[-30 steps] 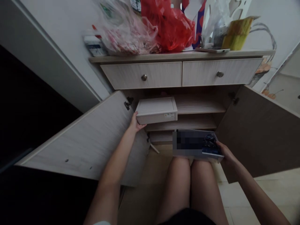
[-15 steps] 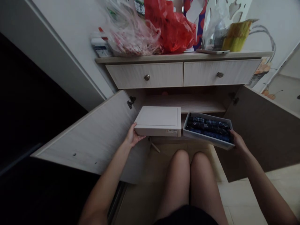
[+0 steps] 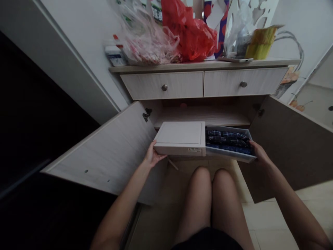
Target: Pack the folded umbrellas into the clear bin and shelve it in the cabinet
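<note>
My left hand (image 3: 154, 155) grips the left end of a white storage box (image 3: 180, 133), thumb at its corner and fingers underneath. A small label shows on the box's front side. My right hand (image 3: 260, 152) is closed on the right end of a translucent drawer (image 3: 229, 152), which holds rolled dark blue and black plaid cloth (image 3: 227, 140). The drawer's left end meets the box's open right side and appears to sit slightly inside it. Both are held up in front of the cabinet, above my knees.
A wooden cabinet has its left door (image 3: 111, 149) and right door (image 3: 288, 146) swung open, with a shelf (image 3: 197, 116) inside. Two closed drawers (image 3: 166, 85) run above. On top stand a clear plastic bag (image 3: 151, 41), a red bag (image 3: 195, 38), a phone (image 3: 235, 59) and a yellow package (image 3: 261, 43).
The drawer and the box have come together: before, a small gap lay between them. My left hand has moved right with the box, my right hand slightly left with the drawer.
</note>
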Action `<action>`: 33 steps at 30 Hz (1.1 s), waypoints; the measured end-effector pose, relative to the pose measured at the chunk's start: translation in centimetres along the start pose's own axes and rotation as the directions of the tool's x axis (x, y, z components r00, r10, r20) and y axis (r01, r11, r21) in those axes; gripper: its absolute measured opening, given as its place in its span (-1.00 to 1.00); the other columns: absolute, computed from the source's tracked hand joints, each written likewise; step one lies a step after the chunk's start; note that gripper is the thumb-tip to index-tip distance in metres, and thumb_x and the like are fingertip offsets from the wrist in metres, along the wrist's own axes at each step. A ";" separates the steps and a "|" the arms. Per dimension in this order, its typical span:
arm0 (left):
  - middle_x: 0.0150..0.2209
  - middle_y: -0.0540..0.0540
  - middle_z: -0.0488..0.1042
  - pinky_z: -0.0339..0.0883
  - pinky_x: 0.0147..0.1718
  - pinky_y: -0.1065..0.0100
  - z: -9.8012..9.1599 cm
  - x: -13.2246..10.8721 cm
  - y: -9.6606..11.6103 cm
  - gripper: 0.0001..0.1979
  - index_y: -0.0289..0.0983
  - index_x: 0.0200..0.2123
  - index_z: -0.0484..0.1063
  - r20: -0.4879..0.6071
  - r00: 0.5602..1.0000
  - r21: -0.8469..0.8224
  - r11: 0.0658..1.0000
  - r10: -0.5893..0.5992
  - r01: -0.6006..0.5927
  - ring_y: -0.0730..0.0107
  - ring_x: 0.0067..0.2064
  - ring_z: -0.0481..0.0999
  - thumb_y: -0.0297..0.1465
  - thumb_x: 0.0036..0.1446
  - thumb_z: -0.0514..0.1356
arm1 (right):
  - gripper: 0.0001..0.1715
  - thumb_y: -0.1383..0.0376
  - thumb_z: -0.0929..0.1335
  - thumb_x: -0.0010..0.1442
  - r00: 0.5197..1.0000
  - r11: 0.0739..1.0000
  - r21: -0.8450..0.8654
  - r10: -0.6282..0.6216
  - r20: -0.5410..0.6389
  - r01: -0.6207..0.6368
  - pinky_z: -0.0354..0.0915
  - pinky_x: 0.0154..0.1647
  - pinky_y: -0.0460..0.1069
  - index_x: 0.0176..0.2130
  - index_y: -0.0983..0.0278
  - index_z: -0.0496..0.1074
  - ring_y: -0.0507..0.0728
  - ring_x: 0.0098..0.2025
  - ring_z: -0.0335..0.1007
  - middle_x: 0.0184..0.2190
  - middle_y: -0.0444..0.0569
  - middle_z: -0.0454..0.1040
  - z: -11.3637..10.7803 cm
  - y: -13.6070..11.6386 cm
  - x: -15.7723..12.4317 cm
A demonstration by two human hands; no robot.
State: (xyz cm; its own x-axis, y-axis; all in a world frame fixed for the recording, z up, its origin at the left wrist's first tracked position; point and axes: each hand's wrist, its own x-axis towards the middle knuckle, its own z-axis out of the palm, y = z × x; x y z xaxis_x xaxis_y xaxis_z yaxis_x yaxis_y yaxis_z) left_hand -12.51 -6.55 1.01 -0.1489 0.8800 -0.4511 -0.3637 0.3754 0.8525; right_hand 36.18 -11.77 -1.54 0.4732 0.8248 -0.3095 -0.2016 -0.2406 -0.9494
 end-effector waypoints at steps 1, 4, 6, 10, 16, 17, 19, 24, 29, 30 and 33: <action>-0.09 -0.22 0.51 0.55 -0.28 0.15 -0.1 -0.1 -0.1 -0.49 -0.18 0.19 0.30 0.005 1.000 -0.005 1.000 -0.007 0.007 0.14 -0.21 0.56 -0.11 0.25 0.05 | -0.47 0.17 0.33 0.17 1.000 1.000 0.004 0.026 -0.010 -0.026 0.51 -0.31 0.05 0.12 0.20 0.48 0.25 -0.24 0.59 -0.19 -0.04 0.63 0.1 -0.1 0.0; -0.09 -0.23 0.51 0.55 -0.26 0.14 -0.2 -0.3 -0.4 -0.48 -0.19 0.20 0.30 0.016 1.000 -0.022 1.000 -0.016 0.016 0.14 -0.21 0.57 -0.11 0.25 0.06 | -0.51 0.17 0.34 0.17 0.999 1.000 0.007 0.028 0.022 -0.029 0.51 -0.31 0.04 0.07 0.25 0.50 0.24 -0.25 0.59 -0.19 -0.01 0.63 0.4 -0.3 0.3; -0.08 -0.23 0.52 0.55 -0.26 0.14 0.0 -0.3 -0.6 -0.49 -0.18 0.20 0.30 0.017 1.000 -0.024 1.000 -0.015 0.016 0.15 -0.21 0.57 -0.11 0.24 0.08 | -0.54 0.16 0.34 0.17 0.997 1.000 0.013 -0.005 0.075 0.004 0.51 -0.28 0.04 0.04 0.24 0.51 0.25 -0.19 0.59 -0.17 -0.01 0.62 0.6 -0.2 0.8; -0.05 -0.24 0.52 0.54 -0.27 0.15 0.8 -0.3 -1.3 -0.47 -0.17 0.20 0.31 0.021 0.999 -0.009 1.000 -0.025 0.025 0.15 -0.22 0.57 -0.09 0.22 0.10 | -0.60 0.15 0.37 0.13 0.988 0.998 0.025 -0.056 0.142 0.053 0.51 -0.15 0.07 -0.04 0.19 0.54 0.26 -0.06 0.56 -0.14 -0.04 0.62 1.4 0.2 1.7; 0.02 -0.23 0.51 0.53 -0.24 0.13 2.6 -0.4 -2.9 -0.44 -0.14 0.23 0.29 0.015 1.000 -0.010 1.000 -0.013 0.013 0.12 -0.19 0.59 -0.06 0.22 0.11 | -0.70 0.20 0.36 0.12 0.978 0.996 0.028 -0.089 0.190 0.085 0.45 0.03 0.08 -0.15 0.20 0.56 0.24 0.09 0.47 -0.08 -0.08 0.60 3.6 0.5 2.3; 0.03 -0.23 0.51 0.53 -0.22 0.12 2.9 -0.4 -3.2 -0.42 -0.13 0.23 0.28 0.017 1.000 -0.017 1.000 -0.010 0.010 0.11 -0.16 0.59 -0.05 0.20 0.12 | -0.71 0.21 0.36 0.12 0.978 0.995 0.046 -0.091 0.186 0.084 0.43 0.06 0.07 -0.15 0.20 0.56 0.23 0.10 0.47 -0.08 -0.08 0.60 4.1 0.5 2.3; 0.05 -0.23 0.51 0.53 -0.19 0.12 3.4 -0.5 -3.7 -0.41 -0.11 0.24 0.28 0.028 1.000 -0.027 1.000 -0.006 0.007 0.08 -0.10 0.58 -0.04 0.19 0.14 | -0.69 0.23 0.35 0.12 0.979 0.995 0.073 -0.086 0.186 0.073 0.41 0.10 0.07 -0.12 0.20 0.55 0.21 0.09 0.47 -0.08 -0.08 0.60 5.1 0.6 2.6; 0.12 -0.23 0.48 0.53 -0.17 0.13 5.2 -0.6 -4.9 -0.42 -0.12 0.23 0.29 0.048 0.999 -0.034 0.999 -0.013 0.014 0.08 -0.04 0.57 -0.05 0.20 0.13 | -0.57 0.14 0.37 0.08 0.963 0.994 0.054 -0.103 0.249 0.092 0.42 0.07 0.10 -0.06 0.22 0.52 0.20 0.02 0.51 -0.13 -0.06 0.61 7.6 1.6 3.5; 0.14 -0.23 0.47 0.52 -0.13 0.11 6.7 -0.3 -6.2 -0.40 -0.11 0.24 0.29 0.073 0.997 -0.050 0.999 -0.019 0.023 0.07 -0.01 0.56 -0.03 0.18 0.16 | -0.57 0.02 0.38 0.06 0.947 0.987 0.016 -0.160 0.279 0.162 0.39 0.09 0.09 -0.16 0.23 0.53 0.23 0.06 0.47 -0.17 -0.07 0.62 9.7 2.5 3.6; 0.14 -0.23 0.46 0.52 -0.12 0.10 6.9 -0.2 -6.4 -0.38 -0.11 0.24 0.28 0.072 0.997 -0.050 0.998 -0.022 0.026 0.07 -0.01 0.56 -0.02 0.17 0.17 | -0.55 -0.01 0.38 0.07 0.945 0.986 0.003 -0.159 0.287 0.165 0.38 0.11 0.09 -0.17 0.24 0.53 0.24 0.09 0.45 -0.16 -0.06 0.62 10.0 2.5 3.5; 0.17 -0.24 0.44 0.51 -0.11 0.09 7.4 0.1 -7.0 -0.36 -0.11 0.26 0.27 0.073 0.997 -0.046 0.999 -0.024 0.027 0.07 0.00 0.56 -0.01 0.16 0.18 | -0.39 -0.19 0.30 0.15 0.935 0.994 -0.013 -0.098 0.341 0.109 0.36 0.14 0.12 -0.14 0.24 0.52 0.26 0.12 0.44 -0.17 -0.01 0.61 10.5 2.3 2.9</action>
State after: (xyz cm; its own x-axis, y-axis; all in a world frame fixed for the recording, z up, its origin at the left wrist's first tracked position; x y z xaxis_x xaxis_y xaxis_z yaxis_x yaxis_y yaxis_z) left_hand -3.22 -6.89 -3.04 -0.0729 0.8895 -0.4510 -0.4098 0.3855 0.8267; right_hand 28.02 -4.58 -4.10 0.1696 0.9692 -0.1784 -0.1378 -0.1559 -0.9781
